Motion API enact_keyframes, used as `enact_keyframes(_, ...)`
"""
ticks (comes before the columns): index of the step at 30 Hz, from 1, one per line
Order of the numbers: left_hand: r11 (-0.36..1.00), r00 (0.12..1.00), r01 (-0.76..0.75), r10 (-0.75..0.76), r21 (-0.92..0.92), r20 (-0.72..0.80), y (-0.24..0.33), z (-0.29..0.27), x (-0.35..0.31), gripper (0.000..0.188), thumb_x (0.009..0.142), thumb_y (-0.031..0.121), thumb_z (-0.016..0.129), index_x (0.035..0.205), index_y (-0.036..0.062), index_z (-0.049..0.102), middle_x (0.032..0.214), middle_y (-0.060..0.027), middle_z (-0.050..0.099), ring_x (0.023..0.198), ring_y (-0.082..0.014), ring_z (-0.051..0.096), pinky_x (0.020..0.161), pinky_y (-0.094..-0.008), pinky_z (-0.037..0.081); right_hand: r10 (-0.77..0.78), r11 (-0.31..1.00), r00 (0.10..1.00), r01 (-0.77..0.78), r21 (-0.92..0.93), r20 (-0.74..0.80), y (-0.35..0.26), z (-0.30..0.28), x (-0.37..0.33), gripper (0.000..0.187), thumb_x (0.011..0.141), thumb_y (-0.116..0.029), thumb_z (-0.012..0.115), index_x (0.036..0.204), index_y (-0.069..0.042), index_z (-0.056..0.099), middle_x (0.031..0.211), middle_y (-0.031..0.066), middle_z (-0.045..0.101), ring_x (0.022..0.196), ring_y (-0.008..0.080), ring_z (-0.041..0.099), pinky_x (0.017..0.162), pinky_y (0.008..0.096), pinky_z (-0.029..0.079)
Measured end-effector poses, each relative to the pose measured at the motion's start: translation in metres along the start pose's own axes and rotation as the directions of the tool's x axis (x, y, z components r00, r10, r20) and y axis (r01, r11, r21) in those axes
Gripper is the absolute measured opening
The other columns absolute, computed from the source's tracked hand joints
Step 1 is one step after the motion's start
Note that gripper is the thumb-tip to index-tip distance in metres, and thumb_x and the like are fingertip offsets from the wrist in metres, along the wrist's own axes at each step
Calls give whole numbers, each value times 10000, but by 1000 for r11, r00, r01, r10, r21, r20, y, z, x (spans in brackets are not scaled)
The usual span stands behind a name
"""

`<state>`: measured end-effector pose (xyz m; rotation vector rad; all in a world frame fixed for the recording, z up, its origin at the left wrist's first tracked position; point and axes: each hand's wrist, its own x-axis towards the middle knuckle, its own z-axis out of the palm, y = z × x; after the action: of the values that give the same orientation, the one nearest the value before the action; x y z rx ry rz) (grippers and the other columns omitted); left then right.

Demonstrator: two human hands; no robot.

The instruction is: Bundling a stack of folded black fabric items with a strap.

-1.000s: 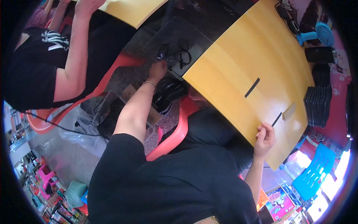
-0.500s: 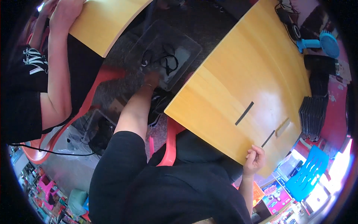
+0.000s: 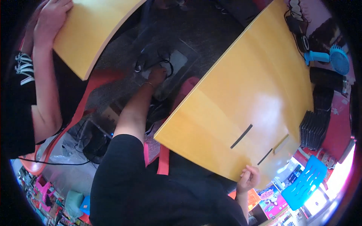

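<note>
Down in a clear plastic bin [image 3: 184, 47] below the table, my left hand [image 3: 157, 74] reaches among looped black cables [image 3: 166, 60]. Dim light hides its fingers, so whether it grips a cable is unclear. A pale flat piece [image 3: 178, 62] lies beside that hand in the bin. My right hand [image 3: 248, 177] rests at the near edge of the yellow wooden table [image 3: 226, 90] with its fingers curled in; what they hold, if anything, is hidden. Just beyond its fingertips lies a thin black strip [image 3: 264, 156]. Another black strip [image 3: 241, 136] lies farther left on the tabletop.
A slim bar [image 3: 281, 144], a blue handheld fan [image 3: 328, 59] and stacked black ridged pieces [image 3: 313, 130] are at the right. A blue chair [image 3: 306, 182] stands beyond. At upper left, another person's hand [image 3: 51, 22] rests on a second table [image 3: 90, 34].
My left hand has moved deeper into the bin, toward the cables. The view has shifted, so the table sits lower in it. My right hand stays curled at the table edge.
</note>
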<state>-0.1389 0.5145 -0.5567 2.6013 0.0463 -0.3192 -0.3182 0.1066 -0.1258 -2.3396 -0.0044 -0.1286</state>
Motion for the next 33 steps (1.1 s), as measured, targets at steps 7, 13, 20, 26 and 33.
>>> enact_keyframes(7, 980, 976, 156, -173, 125, 134, 17, 46, 23, 222, 781, 229, 514, 853, 103, 681, 951, -152, 630, 954, -329, 590, 777, -474, 461, 48, 995, 999, -48, -90, -4, 3, -2, 0, 176, 790, 68, 434, 847, -18, 577, 620, 75, 538, 471, 118, 486, 458, 221, 398)
enact_keyframes(13, 994, 993, 64, -54, 90, -107, -25, 35, 16, 257, 798, 243, 505, 951, 118, 669, 959, -105, 646, 969, -296, 596, 814, -428, 463, 38, 999, 999, -38, -35, 1, 0, -2, 1, 185, 776, 82, 433, 837, -17, 577, 641, 81, 544, 473, 121, 484, 457, 223, 398)
enact_keyframes(20, -246, 879, -80, -474, -966, 48, 32, -81, -29, 126, 819, 49, 587, 945, 42, 603, 858, -101, 621, 745, -227, 615, 648, -346, 504, 40, 999, 999, -40, 10, -2, 5, -3, -3, 188, 788, 76, 466, 878, -19, 601, 693, 88, 563, 536, 119, 508, 488, 223, 404)
enact_keyframes(26, 146, 874, -38, -474, -989, -104, 85, -194, -74, 201, 838, 17, 576, 1036, 41, 552, 853, -51, 596, 680, -123, 569, 611, -252, 471, 41, 999, 999, -40, 13, -21, -5, -1, 4, 148, 802, 52, 507, 858, -29, 617, 670, 60, 561, 558, 117, 523, 494, 220, 395)
enact_keyframes(33, 448, 951, 32, -289, -893, -111, 111, -275, -117, 179, 904, 87, 488, 1070, 67, 554, 902, -30, 596, 649, -70, 471, 619, -212, 415, 26, 997, 999, -24, 67, -27, -13, 0, 5, 154, 807, 57, 522, 881, -24, 631, 695, 55, 572, 582, 117, 540, 509, 212, 406)
